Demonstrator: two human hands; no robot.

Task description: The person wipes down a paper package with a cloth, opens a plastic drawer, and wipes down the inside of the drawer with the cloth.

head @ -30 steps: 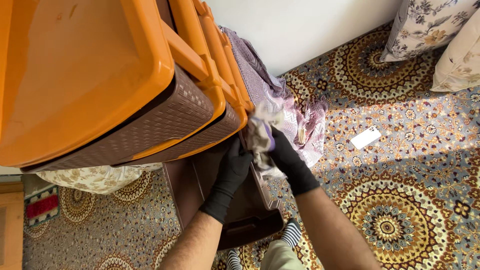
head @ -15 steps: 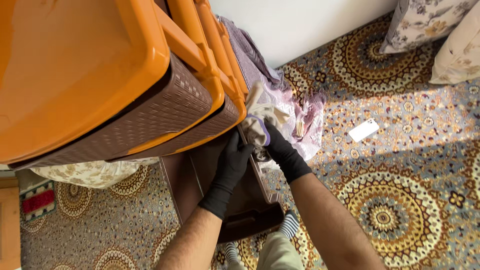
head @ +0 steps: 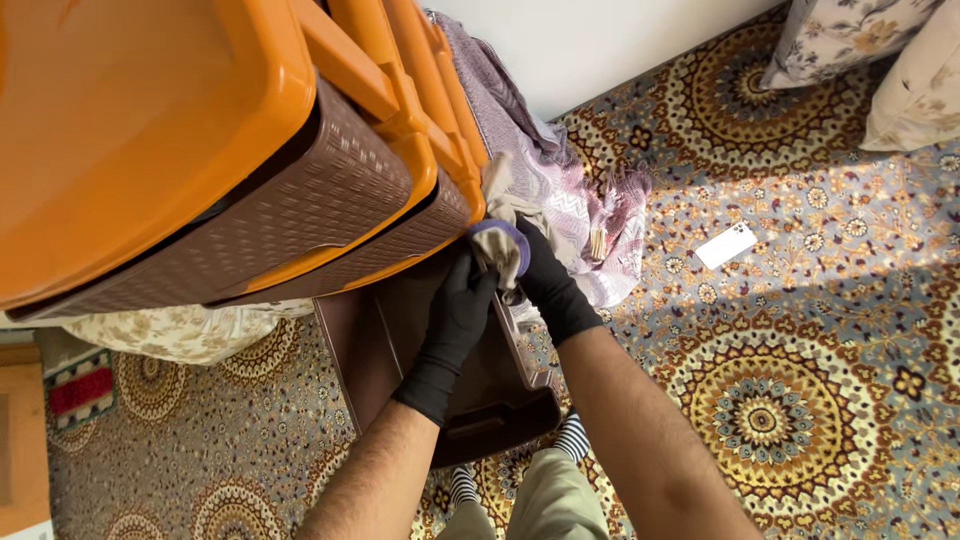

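Over open brown drawer (head: 480, 390) | beige cloth (head: 503, 250) gripped by gloved left hand (head: 458, 310) and right hand (head: 540, 280) | beside orange-brown drawers (head: 330, 200) | purple fabric (head: 570, 200), white phone (head: 727, 245) on carpet (head: 800, 330)

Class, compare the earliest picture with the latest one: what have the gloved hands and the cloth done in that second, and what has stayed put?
The left hand has come up from the open brown drawer to join the right hand on the beige cloth, which both now grip, bunched smaller and nearer the orange-and-brown drawer unit. The purple patterned fabric, white phone on the carpet and cushions lie as before.
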